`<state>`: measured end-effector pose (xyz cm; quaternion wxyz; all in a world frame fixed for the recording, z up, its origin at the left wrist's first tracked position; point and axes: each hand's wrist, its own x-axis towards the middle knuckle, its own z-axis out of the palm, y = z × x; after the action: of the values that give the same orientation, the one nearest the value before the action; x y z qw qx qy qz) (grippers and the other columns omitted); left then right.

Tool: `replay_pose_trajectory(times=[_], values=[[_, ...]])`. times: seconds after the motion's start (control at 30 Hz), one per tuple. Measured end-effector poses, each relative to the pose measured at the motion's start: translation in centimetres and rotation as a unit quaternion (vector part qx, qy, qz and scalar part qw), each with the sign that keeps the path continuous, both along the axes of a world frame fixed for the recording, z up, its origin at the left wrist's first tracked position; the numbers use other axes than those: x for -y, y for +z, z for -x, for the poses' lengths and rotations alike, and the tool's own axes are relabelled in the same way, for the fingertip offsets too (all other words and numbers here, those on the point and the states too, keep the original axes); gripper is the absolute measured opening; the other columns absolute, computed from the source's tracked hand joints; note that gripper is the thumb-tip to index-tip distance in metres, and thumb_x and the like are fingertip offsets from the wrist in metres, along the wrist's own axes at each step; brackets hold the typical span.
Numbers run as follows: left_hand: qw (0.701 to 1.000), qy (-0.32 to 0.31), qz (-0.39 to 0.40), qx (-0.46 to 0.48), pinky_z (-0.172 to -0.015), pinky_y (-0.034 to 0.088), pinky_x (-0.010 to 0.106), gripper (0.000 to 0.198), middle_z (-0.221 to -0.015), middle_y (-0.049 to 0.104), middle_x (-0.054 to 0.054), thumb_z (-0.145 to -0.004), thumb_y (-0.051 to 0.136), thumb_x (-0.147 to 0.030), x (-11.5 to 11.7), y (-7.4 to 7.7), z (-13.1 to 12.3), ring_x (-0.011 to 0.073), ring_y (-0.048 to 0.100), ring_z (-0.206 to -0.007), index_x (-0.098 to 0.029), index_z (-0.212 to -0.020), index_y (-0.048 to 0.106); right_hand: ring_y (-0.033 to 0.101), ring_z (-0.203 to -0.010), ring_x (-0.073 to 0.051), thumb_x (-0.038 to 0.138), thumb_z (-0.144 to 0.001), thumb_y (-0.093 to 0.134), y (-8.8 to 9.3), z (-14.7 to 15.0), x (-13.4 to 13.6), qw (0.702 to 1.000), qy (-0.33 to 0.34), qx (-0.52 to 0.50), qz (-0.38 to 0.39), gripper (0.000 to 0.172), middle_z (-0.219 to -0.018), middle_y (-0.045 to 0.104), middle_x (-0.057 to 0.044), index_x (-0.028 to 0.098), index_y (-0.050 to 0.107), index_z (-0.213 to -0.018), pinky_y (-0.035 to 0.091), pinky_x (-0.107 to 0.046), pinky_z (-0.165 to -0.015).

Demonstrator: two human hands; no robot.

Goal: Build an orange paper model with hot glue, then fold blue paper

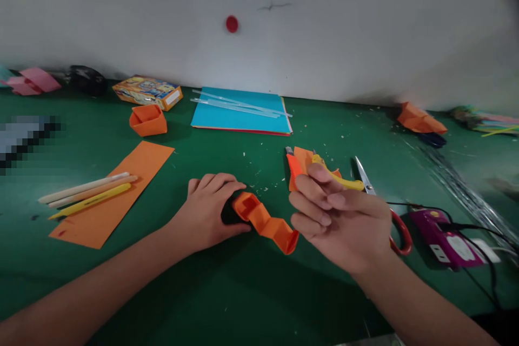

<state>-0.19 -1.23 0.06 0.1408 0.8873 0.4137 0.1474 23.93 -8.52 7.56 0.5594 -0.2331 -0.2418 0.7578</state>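
Note:
My left hand (211, 205) is closed around a black object (230, 214) resting on the green table; its kind is mostly hidden by my fingers. From its right side a zigzag-folded orange paper strip (267, 224) stretches toward my right hand. My right hand (344, 211) is raised to the right of the strip, its fingers curled and thumb pressed against the index finger. Whatever it pinches, if anything, does not show. Behind that hand lie an orange utility knife (294, 166), a yellow-handled tool (344, 181) and scissors (365, 175) with a red handle, partly covered.
At left, three pencil-like sticks (91, 201) lie on an orange paper sheet (117, 221). Toward the wall are a folded orange paper piece (148, 120), a small box (148, 92) and blue sheets (239, 119). A purple power strip (446, 238) with cables sits at right.

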Motion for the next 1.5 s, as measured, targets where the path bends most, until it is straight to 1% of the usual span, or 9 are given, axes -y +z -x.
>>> replay_pose_trajectory(times=[0.1,0.23,0.4,0.5,0.6,0.77,0.93,1.1,1.5], values=[[1.0,-0.004,-0.012,0.01,-0.091,0.037,0.047,0.067,-0.138,0.058,0.008,-0.074,0.083,-0.054,0.2,0.3,0.8,0.0362,0.053,-0.123,-0.031,-0.132,0.059,0.021,-0.053,-0.01,0.009,-0.07,0.066,-0.5,0.3,-0.2,0.999,0.011,-0.042,0.002,0.023,-0.067,0.029,0.008,0.024,0.055,-0.084,0.021,-0.021,-0.046],[0.994,-0.032,-0.054,0.085,-0.097,0.039,0.047,0.062,-0.139,0.055,0.009,-0.084,0.074,-0.053,0.5,2.4,1.3,0.0343,0.051,-0.125,-0.03,-0.138,0.054,0.021,-0.053,-0.01,0.01,-0.072,0.066,-0.3,0.4,-0.1,0.997,0.017,-0.07,-0.009,0.023,-0.066,0.03,0.008,0.024,0.053,-0.084,0.021,-0.02,-0.045],[0.968,-0.077,-0.139,0.195,-0.091,0.049,0.035,0.031,-0.116,0.064,0.004,-0.097,0.066,-0.035,1.8,5.6,-0.5,0.0213,0.063,-0.104,-0.028,-0.126,0.063,0.022,-0.054,-0.01,0.011,-0.072,0.067,-0.3,1.3,0.1,0.996,0.035,-0.084,-0.017,0.022,-0.067,0.03,0.008,0.024,0.054,-0.084,0.023,-0.02,-0.046],[0.95,-0.1,-0.171,0.24,-0.084,0.052,0.03,0.023,-0.105,0.068,0.002,-0.098,0.066,-0.026,2.4,6.8,-2.2,0.0161,0.066,-0.092,-0.026,-0.121,0.067,0.023,-0.055,-0.01,0.01,-0.073,0.069,-0.8,1.8,0.1,0.995,0.039,-0.087,-0.022,0.022,-0.067,0.031,0.008,0.024,0.056,-0.084,0.024,-0.018,-0.046],[0.939,-0.139,-0.19,0.253,-0.083,0.054,0.03,0.019,-0.098,0.071,0.001,-0.097,0.068,-0.02,2.3,7.5,-3.3,0.0142,0.067,-0.086,-0.024,-0.116,0.07,0.024,-0.056,-0.011,0.012,-0.074,0.071,-1.3,2.1,0.2,0.995,0.037,-0.087,-0.021,0.021,-0.066,0.032,0.007,0.025,0.059,-0.085,0.026,-0.017,-0.047],[0.93,-0.152,-0.193,0.273,-0.075,0.055,0.027,0.015,-0.089,0.072,0.0,-0.091,0.074,-0.012,2.0,8.0,-3.6,0.0119,0.066,-0.08,-0.023,-0.101,0.072,0.029,-0.057,-0.011,0.013,-0.072,0.074,-1.8,2.2,0.4,0.996,0.044,-0.08,-0.016,0.024,-0.067,0.036,0.007,0.026,0.058,-0.084,0.027,-0.017,-0.048],[0.935,-0.134,-0.186,0.269,-0.071,0.055,0.025,0.012,-0.084,0.072,-0.003,-0.092,0.072,-0.014,2.1,8.0,-3.5,0.0118,0.066,-0.075,-0.025,-0.09,0.071,0.031,-0.058,-0.011,0.013,-0.071,0.074,-2.0,2.4,0.4,0.997,0.037,-0.073,-0.011,0.025,-0.068,0.037,0.007,0.026,0.057,-0.083,0.027,-0.018,-0.048],[0.946,-0.145,-0.145,0.25,-0.068,0.055,0.022,0.015,-0.084,0.072,-0.002,-0.096,0.064,-0.014,1.7,8.3,-3.7,0.0117,0.068,-0.075,-0.024,-0.085,0.069,0.033,-0.059,-0.011,0.013,-0.073,0.074,-2.2,2.4,0.4,0.997,0.039,-0.067,-0.016,0.023,-0.069,0.039,0.007,0.026,0.058,-0.085,0.028,-0.018,-0.049],[0.96,-0.153,-0.076,0.222,-0.066,0.05,0.02,0.014,-0.086,0.065,-0.002,-0.096,0.062,-0.014,1.3,8.3,-3.4,0.0091,0.062,-0.071,-0.021,-0.085,0.065,0.034,-0.059,-0.011,0.015,-0.076,0.074,-2.5,2.3,0.5,0.998,0.031,-0.036,-0.032,0.02,-0.071,0.041,0.006,0.026,0.06,-0.084,0.03,-0.021,-0.051]])
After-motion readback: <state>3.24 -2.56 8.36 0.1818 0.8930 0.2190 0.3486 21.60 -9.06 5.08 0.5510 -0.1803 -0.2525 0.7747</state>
